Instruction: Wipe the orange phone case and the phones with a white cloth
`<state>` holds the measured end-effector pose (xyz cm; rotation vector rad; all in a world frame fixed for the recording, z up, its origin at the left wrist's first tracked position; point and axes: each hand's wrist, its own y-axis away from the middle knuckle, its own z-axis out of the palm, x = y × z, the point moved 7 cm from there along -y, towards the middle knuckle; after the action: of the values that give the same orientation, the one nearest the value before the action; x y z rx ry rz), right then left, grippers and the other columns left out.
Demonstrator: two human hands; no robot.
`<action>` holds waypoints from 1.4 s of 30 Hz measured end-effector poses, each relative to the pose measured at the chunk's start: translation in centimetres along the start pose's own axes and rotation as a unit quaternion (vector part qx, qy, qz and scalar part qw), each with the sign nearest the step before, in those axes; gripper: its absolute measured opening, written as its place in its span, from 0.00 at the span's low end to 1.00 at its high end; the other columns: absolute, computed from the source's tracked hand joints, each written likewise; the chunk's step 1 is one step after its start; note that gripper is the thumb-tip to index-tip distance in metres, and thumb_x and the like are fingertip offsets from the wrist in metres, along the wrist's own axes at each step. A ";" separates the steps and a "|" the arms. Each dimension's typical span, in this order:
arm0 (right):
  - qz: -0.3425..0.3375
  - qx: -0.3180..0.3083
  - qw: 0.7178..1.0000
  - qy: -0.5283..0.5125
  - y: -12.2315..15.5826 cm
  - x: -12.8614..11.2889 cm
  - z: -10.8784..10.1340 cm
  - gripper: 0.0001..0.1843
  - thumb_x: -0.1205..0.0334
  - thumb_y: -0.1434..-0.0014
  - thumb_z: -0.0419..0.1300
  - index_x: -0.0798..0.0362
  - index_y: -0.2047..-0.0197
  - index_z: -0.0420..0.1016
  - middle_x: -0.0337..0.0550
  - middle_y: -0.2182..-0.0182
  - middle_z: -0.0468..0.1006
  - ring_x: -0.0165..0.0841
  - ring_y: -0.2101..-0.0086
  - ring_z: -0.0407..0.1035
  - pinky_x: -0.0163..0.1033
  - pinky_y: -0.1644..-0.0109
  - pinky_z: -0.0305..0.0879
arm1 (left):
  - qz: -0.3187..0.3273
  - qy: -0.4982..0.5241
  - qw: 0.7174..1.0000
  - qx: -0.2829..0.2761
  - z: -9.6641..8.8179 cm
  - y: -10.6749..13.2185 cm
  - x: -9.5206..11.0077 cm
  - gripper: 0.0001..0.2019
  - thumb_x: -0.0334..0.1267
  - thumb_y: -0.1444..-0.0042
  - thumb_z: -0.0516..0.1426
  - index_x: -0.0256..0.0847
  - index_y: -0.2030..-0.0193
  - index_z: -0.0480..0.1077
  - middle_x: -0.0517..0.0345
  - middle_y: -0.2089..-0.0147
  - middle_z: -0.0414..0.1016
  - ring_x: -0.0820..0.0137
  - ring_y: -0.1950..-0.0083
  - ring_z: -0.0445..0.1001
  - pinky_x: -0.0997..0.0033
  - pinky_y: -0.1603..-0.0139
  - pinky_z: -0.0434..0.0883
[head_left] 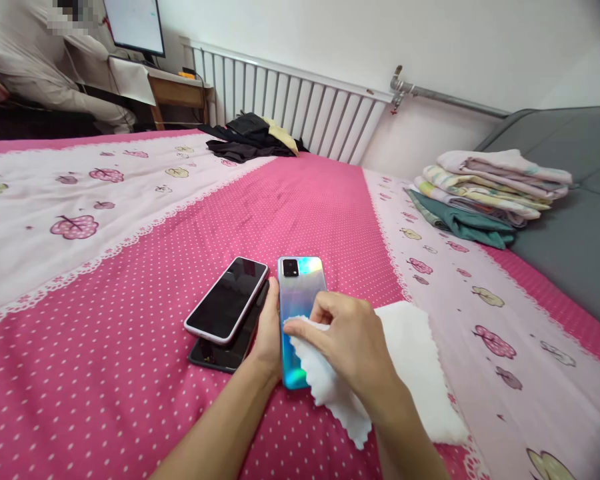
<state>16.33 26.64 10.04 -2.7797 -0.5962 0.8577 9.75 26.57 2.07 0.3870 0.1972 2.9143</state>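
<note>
A shiny blue phone point(300, 288) lies face down on the pink dotted bed cover point(300, 200). My left hand point(267, 330) presses against its left edge, fingers curled round the side. My right hand point(347, 340) pinches a white cloth point(330, 383) and holds it against the phone's back. To the left, a phone with a pink rim point(227, 300) lies screen up, partly on top of a black phone point(220, 353).
A second white cloth point(420, 360) lies to the right of my hands. Folded clothes point(485, 193) are stacked at the right near a grey sofa point(570, 227). Dark clothing point(250, 137) lies by the radiator point(300, 107). A person point(40, 60) sits at a desk at the far left.
</note>
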 end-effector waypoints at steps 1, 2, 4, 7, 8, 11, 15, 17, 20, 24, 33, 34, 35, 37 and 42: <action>-0.006 0.014 1.000 0.000 0.0 -0.2 0.2 0.22 0.49 0.55 0.67 0.53 0.83 0.63 0.31 0.84 0.69 0.25 0.80 0.60 0.32 0.76 0.47 | 0.005 -0.002 1.000 0.012 -0.1 0.0 -0.1 0.28 0.54 0.39 0.44 0.33 0.70 0.74 0.47 0.69 0.77 0.60 0.60 0.76 0.64 0.54 0.69; -0.009 0.031 0.999 0.001 0.0 -0.3 0.3 0.22 0.48 0.54 0.67 0.53 0.83 0.63 0.31 0.83 0.69 0.25 0.80 0.60 0.32 0.76 0.48 | 0.007 -0.005 1.000 0.025 -0.2 0.1 -0.2 0.27 0.53 0.39 0.45 0.32 0.70 0.74 0.48 0.69 0.77 0.60 0.60 0.76 0.64 0.54 0.69; -0.003 0.072 0.997 0.007 -0.1 -0.2 0.2 0.23 0.46 0.53 0.66 0.53 0.83 0.63 0.32 0.82 0.69 0.25 0.80 0.61 0.32 0.75 0.48 | -0.001 -0.009 0.999 0.046 -0.3 0.1 -0.5 0.25 0.51 0.38 0.45 0.31 0.67 0.74 0.47 0.69 0.77 0.60 0.60 0.76 0.64 0.54 0.69; 0.023 0.136 0.990 0.033 -0.3 0.8 -0.4 0.23 0.44 0.51 0.64 0.52 0.82 0.62 0.33 0.82 0.70 0.26 0.80 0.60 0.33 0.75 0.48 | -0.024 0.002 0.999 0.046 -0.2 0.0 -0.9 0.26 0.51 0.38 0.43 0.31 0.63 0.74 0.47 0.67 0.77 0.59 0.59 0.76 0.64 0.54 0.69; 0.034 0.151 0.987 0.044 -0.4 1.1 -0.7 0.24 0.43 0.51 0.63 0.52 0.82 0.62 0.33 0.82 0.70 0.26 0.80 0.60 0.33 0.75 0.48 | -0.030 0.008 0.999 0.040 -0.1 0.0 -0.9 0.27 0.52 0.38 0.43 0.31 0.62 0.74 0.47 0.67 0.77 0.59 0.59 0.76 0.63 0.54 0.69; 0.065 0.142 0.986 0.063 -0.6 2.1 -1.3 0.24 0.42 0.50 0.62 0.52 0.82 0.62 0.34 0.82 0.70 0.27 0.80 0.60 0.33 0.76 0.46 | -0.047 0.012 0.999 0.019 0.1 0.0 -0.9 0.30 0.56 0.39 0.42 0.32 0.63 0.74 0.46 0.68 0.77 0.58 0.60 0.76 0.61 0.54 0.69; 0.076 0.041 0.996 0.036 -0.6 2.4 -1.1 0.23 0.43 0.53 0.63 0.52 0.82 0.63 0.34 0.83 0.69 0.28 0.80 0.59 0.33 0.77 0.46 | -0.038 0.002 0.999 0.011 0.0 0.0 -0.2 0.31 0.59 0.41 0.42 0.33 0.69 0.73 0.48 0.72 0.74 0.61 0.66 0.75 0.61 0.57 0.69; 0.061 -0.007 0.998 0.006 -0.4 2.0 -0.8 0.22 0.47 0.54 0.65 0.52 0.83 0.62 0.33 0.84 0.68 0.27 0.80 0.59 0.33 0.77 0.47 | -0.013 0.004 1.000 0.025 -0.1 0.0 0.4 0.30 0.58 0.41 0.42 0.33 0.71 0.73 0.50 0.74 0.73 0.64 0.71 0.73 0.63 0.58 0.69; 0.030 -0.041 0.999 -0.020 -0.2 1.1 -0.4 0.20 0.51 0.55 0.66 0.52 0.83 0.63 0.32 0.84 0.68 0.26 0.80 0.59 0.32 0.76 0.48 | 0.012 0.003 1.000 0.028 0.0 0.0 0.9 0.30 0.56 0.40 0.42 0.34 0.71 0.73 0.51 0.74 0.74 0.65 0.70 0.73 0.64 0.57 0.69; 0.024 -0.011 1.000 -0.015 -0.4 1.1 -0.5 0.21 0.48 0.58 0.68 0.52 0.83 0.65 0.32 0.84 0.69 0.26 0.80 0.60 0.33 0.76 0.48 | -0.024 -0.017 0.999 -0.014 0.2 -0.2 0.3 0.31 0.57 0.39 0.41 0.31 0.63 0.74 0.45 0.67 0.77 0.58 0.59 0.75 0.60 0.50 0.67; 0.061 0.173 0.983 -0.028 -0.9 3.9 -3.6 0.24 0.42 0.58 0.67 0.52 0.82 0.65 0.32 0.83 0.67 0.26 0.79 0.58 0.33 0.75 0.51 | -0.179 -0.049 0.980 -0.072 1.6 1.1 -2.0 0.35 0.59 0.40 0.39 0.30 0.45 0.68 0.41 0.59 0.78 0.55 0.54 0.75 0.58 0.48 0.66; 0.065 0.189 0.979 -0.031 -0.8 4.1 -3.9 0.24 0.42 0.58 0.67 0.52 0.82 0.65 0.31 0.84 0.66 0.26 0.80 0.57 0.33 0.75 0.51 | -0.204 -0.066 0.974 -0.076 1.5 1.4 -2.3 0.36 0.60 0.41 0.39 0.29 0.46 0.68 0.40 0.60 0.78 0.55 0.56 0.76 0.58 0.51 0.67; 0.068 0.201 0.977 -0.033 -0.8 4.3 -4.2 0.24 0.42 0.58 0.67 0.53 0.82 0.65 0.31 0.84 0.65 0.25 0.80 0.57 0.33 0.75 0.51 | -0.230 -0.084 0.966 -0.080 1.3 1.6 -2.6 0.38 0.62 0.42 0.38 0.28 0.47 0.69 0.40 0.62 0.78 0.55 0.58 0.77 0.58 0.53 0.68; 0.074 0.223 0.971 -0.036 -0.6 4.5 -4.8 0.24 0.42 0.57 0.66 0.53 0.82 0.66 0.31 0.85 0.63 0.25 0.80 0.55 0.33 0.75 0.52 | -0.269 -0.117 0.951 -0.093 0.9 2.1 -3.0 0.42 0.66 0.45 0.37 0.25 0.51 0.71 0.37 0.64 0.78 0.55 0.62 0.77 0.60 0.57 0.70; 0.082 0.242 0.966 -0.039 -0.4 4.6 -5.6 0.23 0.44 0.56 0.66 0.53 0.83 0.64 0.31 0.85 0.61 0.25 0.80 0.53 0.33 0.75 0.52 | -0.282 -0.149 0.942 -0.103 0.8 2.5 -3.1 0.41 0.65 0.44 0.38 0.26 0.56 0.74 0.36 0.66 0.77 0.58 0.66 0.77 0.64 0.62 0.70</action>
<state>22.86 28.75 12.40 -2.3770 -0.1366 0.9937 12.50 23.55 2.50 0.6124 -0.0413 2.2531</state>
